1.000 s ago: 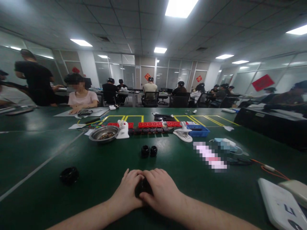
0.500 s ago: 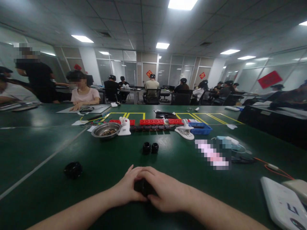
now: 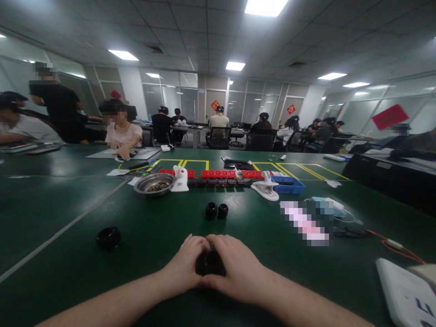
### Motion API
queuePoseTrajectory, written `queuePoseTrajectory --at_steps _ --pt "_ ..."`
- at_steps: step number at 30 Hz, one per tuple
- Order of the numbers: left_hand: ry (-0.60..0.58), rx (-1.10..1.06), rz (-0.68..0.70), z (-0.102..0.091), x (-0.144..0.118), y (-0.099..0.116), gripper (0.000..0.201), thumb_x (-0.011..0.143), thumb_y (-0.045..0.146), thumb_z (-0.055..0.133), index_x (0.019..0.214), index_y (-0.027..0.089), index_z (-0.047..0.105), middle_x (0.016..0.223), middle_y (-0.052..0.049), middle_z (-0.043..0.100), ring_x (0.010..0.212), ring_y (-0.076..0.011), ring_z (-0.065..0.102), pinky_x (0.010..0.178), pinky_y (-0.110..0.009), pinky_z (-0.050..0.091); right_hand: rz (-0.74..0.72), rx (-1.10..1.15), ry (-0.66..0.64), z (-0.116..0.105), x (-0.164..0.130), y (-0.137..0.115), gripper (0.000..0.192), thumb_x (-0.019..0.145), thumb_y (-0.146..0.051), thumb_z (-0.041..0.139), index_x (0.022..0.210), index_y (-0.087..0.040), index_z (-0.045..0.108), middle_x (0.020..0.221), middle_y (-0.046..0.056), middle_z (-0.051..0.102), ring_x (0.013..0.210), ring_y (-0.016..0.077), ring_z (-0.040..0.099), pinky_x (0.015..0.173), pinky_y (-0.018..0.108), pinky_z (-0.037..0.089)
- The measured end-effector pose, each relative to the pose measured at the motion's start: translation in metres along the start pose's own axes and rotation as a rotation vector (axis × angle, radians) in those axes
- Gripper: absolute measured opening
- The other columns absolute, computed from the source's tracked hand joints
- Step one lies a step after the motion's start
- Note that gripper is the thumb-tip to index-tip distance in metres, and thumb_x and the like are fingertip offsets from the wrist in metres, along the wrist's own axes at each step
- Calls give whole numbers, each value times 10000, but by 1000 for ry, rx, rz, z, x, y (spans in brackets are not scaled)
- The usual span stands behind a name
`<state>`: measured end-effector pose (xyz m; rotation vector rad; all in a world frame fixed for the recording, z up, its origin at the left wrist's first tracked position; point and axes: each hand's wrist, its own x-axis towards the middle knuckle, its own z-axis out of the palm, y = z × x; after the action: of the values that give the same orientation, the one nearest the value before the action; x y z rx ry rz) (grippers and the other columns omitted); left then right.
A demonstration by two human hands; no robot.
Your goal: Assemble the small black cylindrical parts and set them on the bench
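Between both hands, low on the near edge of the green table (image 3: 68,254): one small black round part (image 3: 210,263), mostly covered. Left hand (image 3: 185,268) cupped tight on its left side, right hand (image 3: 238,272) wrapped over its top and right side, fingers of both curled close; only a dark patch showing in the gap.

Handling, judged from size and look: light, hard, likely moulded plastic, stiff, not fragile; smooth rounded sides possibly slippery, so best taken across the outer rim from opposite sides, as held now.

Nearby, further out on the table: pair of like black parts (image 3: 216,210) touching one another, well apart from the hands. To the left: black ring (image 3: 108,237), lying alone. Beyond: metal bowl (image 3: 154,184) with small bits inside, white clamp (image 3: 180,179) just beside it, row of red blocks (image 3: 218,173), second white clamp (image 3: 268,188), blue tray (image 3: 289,185). Far right: white device (image 3: 405,295) at the table edge, orange cable (image 3: 402,247) near it.

Obstructions: none between the hands and the pair of parts; bare surface on either side. Other people seated at the far side and at tables beyond.
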<state>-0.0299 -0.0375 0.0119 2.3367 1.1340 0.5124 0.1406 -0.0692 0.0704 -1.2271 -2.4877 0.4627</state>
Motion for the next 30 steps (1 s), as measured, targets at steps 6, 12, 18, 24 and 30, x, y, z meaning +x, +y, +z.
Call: queuePoseTrajectory --at_steps 6,12,18,24,30 --pt "28 1 -6 0 0 4 473 547 329 701 968 206 523 987 -38 537 969 -244 480 973 -448 248 -85 -27 -15 7 0 3 433 669 -152 550 1092 -170 454 1025 58 559 964 196 492 928 381 317" --pt "48 18 -6 1 -1 1 414 516 384 729 816 191 519 963 -33 530 944 -247 485 961 -469 241 -15 -32 134 2 1 7 652 665 -388 614 1219 -159 359 1232 94 448 1144 248 366 1021 470 137" --pt "52 30 -22 6 2 -3 456 492 361 731 853 195 508 948 -33 528 939 -240 490 983 -487 198 42 -109 93 13 3 5 417 692 -361 586 1043 -157 494 949 68 599 915 222 517 983 462 206" --pt "45 19 -15 7 1 -4 404 531 353 699 859 210 513 969 -29 526 975 -249 477 995 -504 169 -29 -35 65 2 -1 3 513 649 -238 564 1136 -192 410 1133 60 518 1062 213 440 1022 467 98" --pt "45 22 -3 5 0 -5 443 534 458 697 842 203 506 958 -32 532 952 -249 490 986 -505 189 5 -64 182 13 3 6 541 657 -402 621 1112 -171 442 1063 81 549 999 236 475 990 474 198"
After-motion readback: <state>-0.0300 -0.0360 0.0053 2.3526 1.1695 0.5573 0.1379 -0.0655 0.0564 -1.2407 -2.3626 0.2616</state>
